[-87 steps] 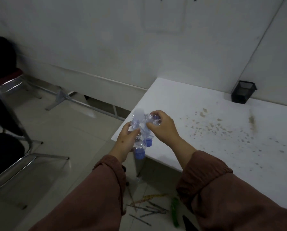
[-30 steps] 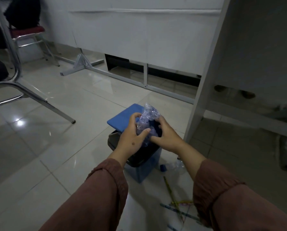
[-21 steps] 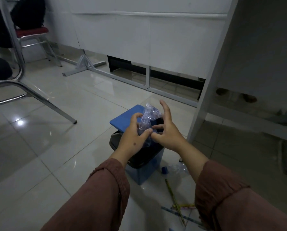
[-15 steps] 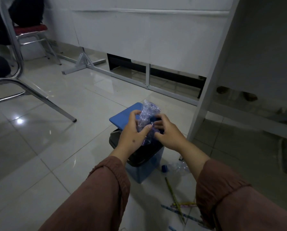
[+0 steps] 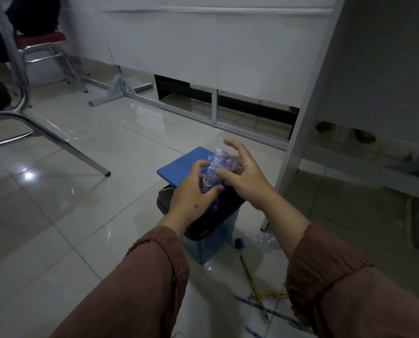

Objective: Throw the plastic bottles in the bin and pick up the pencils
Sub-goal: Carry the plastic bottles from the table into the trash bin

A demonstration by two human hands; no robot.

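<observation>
Floor tile (image 5: 64,215) lies open on your left, bounded only by the chrome chair leg (image 5: 64,145) that slants down to its foot, well apart from the bin (image 5: 213,242). Your left hand (image 5: 191,196) sits over the bin's mouth, fingers curled around the lower part of the crushed plastic bottles (image 5: 215,172), which stand above the dark opening and in front of the raised blue lid (image 5: 179,167). Your right hand (image 5: 245,176) is spread, fingers splayed and lifted, with only the thumb side near the plastic; you cannot tell whether it touches. The bin's inside is black and hidden by both hands. Just right of the bin, 1 more bottle (image 5: 257,242) with a blue cap lies on the floor, partly covered by your right forearm. Below it the pencils (image 5: 259,296) lie crossed and scattered; your right sleeve (image 5: 350,301) cuts some off, so their count is unclear. The white table leg (image 5: 301,142) closes the room on the right, close beside the bin.
</observation>
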